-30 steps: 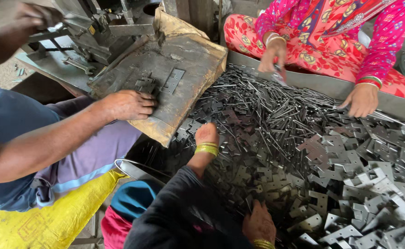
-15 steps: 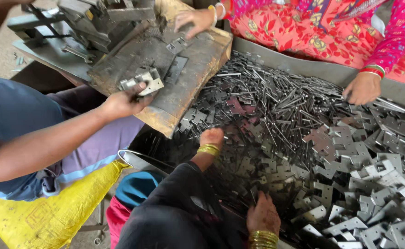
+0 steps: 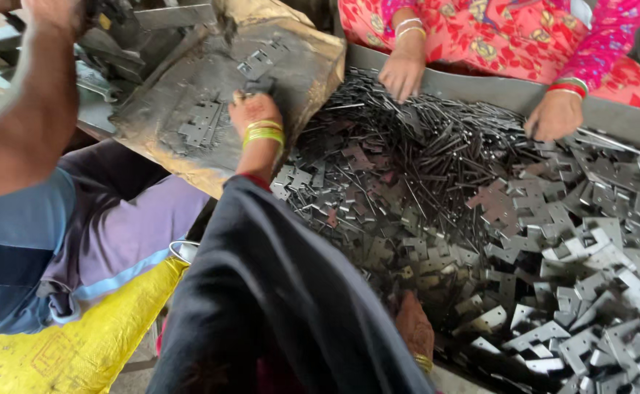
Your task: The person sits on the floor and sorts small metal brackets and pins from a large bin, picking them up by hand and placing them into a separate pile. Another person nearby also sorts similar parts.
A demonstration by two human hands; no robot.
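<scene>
Brown cardboard-wrapped block [image 3: 188, 157]: left hand [image 3: 256, 111] on hinge plates [image 3: 258, 64] (right hand [image 3: 414, 332] low).

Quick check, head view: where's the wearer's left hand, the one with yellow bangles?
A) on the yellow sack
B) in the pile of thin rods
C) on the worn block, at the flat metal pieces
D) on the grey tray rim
C: the left hand rests on the worn block, fingers at the flat metal pieces there.
</scene>
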